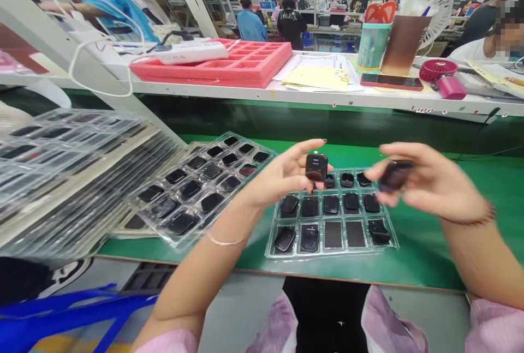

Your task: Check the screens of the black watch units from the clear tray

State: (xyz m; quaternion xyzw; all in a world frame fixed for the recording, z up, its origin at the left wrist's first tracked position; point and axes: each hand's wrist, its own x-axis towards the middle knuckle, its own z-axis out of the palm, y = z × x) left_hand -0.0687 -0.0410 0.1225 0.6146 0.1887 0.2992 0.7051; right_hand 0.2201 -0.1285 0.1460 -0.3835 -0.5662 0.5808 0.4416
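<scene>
My left hand (278, 177) is closed on a black smartwatch body (316, 167), its dark face showing small light marks. Opposite it, my right hand (438, 181) grips a second black smartwatch body (393, 175); motion blurs this one and the fingers. Both hands are raised over a clear plastic tray (319, 254) on the green bench. Black watch bodies lie in most of its pockets, and two front-row pockets (333, 234) show only their dark bottoms. My hands cover part of the tray's back row.
Left of my left arm, another clear tray (164, 228) of watch bodies lies at a slant. Tall tray stacks (94, 189) stand at far left. The shelf ahead (245, 90) bears a red foam tray (200, 76), papers, a phone (392, 82) and a pink fan (440, 71). People sit beyond.
</scene>
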